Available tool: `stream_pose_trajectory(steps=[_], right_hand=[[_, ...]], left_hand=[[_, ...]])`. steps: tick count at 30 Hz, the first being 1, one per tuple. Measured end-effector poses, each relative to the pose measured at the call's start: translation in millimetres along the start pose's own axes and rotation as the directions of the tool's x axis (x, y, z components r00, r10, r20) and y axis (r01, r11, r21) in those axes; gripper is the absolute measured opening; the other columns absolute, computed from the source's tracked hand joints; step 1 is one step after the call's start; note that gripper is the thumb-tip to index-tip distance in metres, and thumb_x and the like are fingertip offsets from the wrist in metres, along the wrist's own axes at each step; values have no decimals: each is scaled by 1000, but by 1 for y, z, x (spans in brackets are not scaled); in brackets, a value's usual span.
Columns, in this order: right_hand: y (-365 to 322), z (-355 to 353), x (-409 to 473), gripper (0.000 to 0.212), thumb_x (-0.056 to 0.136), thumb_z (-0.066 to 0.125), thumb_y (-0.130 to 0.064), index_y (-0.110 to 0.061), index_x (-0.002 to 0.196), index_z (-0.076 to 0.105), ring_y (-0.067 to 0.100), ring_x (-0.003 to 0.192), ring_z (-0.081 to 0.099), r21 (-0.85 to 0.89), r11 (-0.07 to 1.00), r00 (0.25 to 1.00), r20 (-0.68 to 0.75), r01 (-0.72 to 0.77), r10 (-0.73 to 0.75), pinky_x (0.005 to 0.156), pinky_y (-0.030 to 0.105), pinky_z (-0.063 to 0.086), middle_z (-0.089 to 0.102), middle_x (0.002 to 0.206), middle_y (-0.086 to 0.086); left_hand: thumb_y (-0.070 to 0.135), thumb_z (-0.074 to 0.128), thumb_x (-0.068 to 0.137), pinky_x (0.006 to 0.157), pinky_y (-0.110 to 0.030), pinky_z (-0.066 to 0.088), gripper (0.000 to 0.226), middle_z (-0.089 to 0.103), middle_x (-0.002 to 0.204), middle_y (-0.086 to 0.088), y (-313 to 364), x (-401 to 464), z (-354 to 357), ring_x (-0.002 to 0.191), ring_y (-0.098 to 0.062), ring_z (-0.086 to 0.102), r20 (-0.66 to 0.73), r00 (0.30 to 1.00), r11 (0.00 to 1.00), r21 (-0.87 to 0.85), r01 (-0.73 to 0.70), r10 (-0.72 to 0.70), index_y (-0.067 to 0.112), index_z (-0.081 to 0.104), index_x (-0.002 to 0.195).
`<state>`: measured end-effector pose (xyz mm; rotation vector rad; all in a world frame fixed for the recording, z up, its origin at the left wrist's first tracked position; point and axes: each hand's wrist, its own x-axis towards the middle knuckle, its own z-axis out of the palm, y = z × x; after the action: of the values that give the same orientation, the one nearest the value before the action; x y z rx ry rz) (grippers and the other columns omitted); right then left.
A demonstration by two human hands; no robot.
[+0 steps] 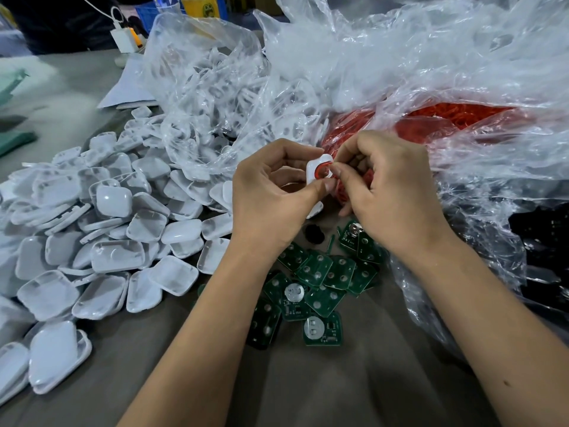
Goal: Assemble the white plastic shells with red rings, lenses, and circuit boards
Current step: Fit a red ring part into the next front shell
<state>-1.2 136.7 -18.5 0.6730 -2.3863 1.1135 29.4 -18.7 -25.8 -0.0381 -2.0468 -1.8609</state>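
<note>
My left hand [271, 192] grips a white plastic shell [314, 171] above the table, thumb on its lower edge. A red ring [323, 169] sits at the shell's round opening, and my right hand [388, 186] pinches that ring with thumb and forefinger. More red rings show under my right fingers. A second white shell [315, 209] peeks out below my left thumb. Green circuit boards [311, 288] lie scattered on the table under my hands. A small black part [314, 234] lies beside them.
A big heap of white shells [101, 235] covers the table's left side, spilling from a clear bag [209, 97]. A clear bag of red rings [446, 121] sits behind my hands. Crumpled plastic holding dark parts [535, 241] lies at the right. A charger [123, 40] stands far back.
</note>
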Motion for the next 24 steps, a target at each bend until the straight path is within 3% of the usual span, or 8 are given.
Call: stream_pose_trajectory(steps=[8, 11, 14, 16, 18, 21, 24], right_hand=[[4, 2, 0, 4, 94, 75, -8, -7, 91, 71, 14, 66, 67, 14, 1000, 1000, -15, -20, 20, 58, 31, 56, 68, 83, 1], [6, 2, -1, 6, 94, 76, -9, -7, 90, 72, 9, 57, 67, 64, 997, 999, -11, -32, 33, 48, 20, 52, 69, 81, 3], [8, 2, -1, 6, 94, 76, -10, -6, 92, 72, 8, 56, 68, 83, 997, 1000, -24, 0, 2, 47, 18, 52, 69, 83, 2], [9, 3, -1, 6, 95, 76, -11, -7, 92, 72, 8, 58, 69, 99, 995, 1000, -26, 9, -6, 49, 22, 55, 71, 82, 0], [8, 3, -1, 6, 94, 76, -12, -8, 91, 72, 12, 53, 69, 234, 971, 998, -8, -55, 59, 45, 26, 56, 72, 76, 0], [6, -1, 1, 13, 90, 80, -19, -9, 92, 73, 21, 49, 65, 547, 785, 955, 113, -291, 276, 42, 29, 53, 74, 72, 6], [7, -8, 4, 31, 85, 77, -29, -2, 100, 75, 15, 57, 55, 703, 479, 851, 412, -525, 327, 41, 21, 45, 66, 73, 10]], left_hand=[[-6, 87, 73, 72, -36, 62, 29, 76, 87, -6, -3, 1, 0, 77, -22, 76, 17, 1000, 1000, 20, -24, 24, 11, 74, 93], [-5, 88, 73, 71, -35, 62, 30, 76, 87, -2, -5, 2, -1, 74, -19, 75, 14, 1000, 1000, 18, -22, 22, 15, 74, 91], [-6, 87, 73, 79, -54, 63, 30, 77, 89, -8, -5, 3, -2, 79, -33, 75, 20, 1000, 998, -57, 17, -16, 13, 74, 92], [-6, 86, 71, 83, -63, 59, 30, 77, 90, -13, -5, 3, -2, 79, -33, 74, 29, 998, 991, -123, 50, -47, 12, 74, 92], [-5, 84, 68, 87, -68, 56, 31, 77, 90, -15, -5, 2, -1, 81, -33, 71, 41, 993, 968, -225, 113, -106, 12, 75, 91], [-6, 85, 66, 91, -64, 56, 33, 78, 91, -13, -5, 2, -3, 84, -32, 72, 116, 971, 887, -395, 239, -209, 13, 77, 91], [-1, 78, 70, 81, -43, 62, 30, 77, 90, -12, -4, 2, -6, 79, -27, 75, 234, 945, 798, -510, 321, -230, 8, 76, 98]])
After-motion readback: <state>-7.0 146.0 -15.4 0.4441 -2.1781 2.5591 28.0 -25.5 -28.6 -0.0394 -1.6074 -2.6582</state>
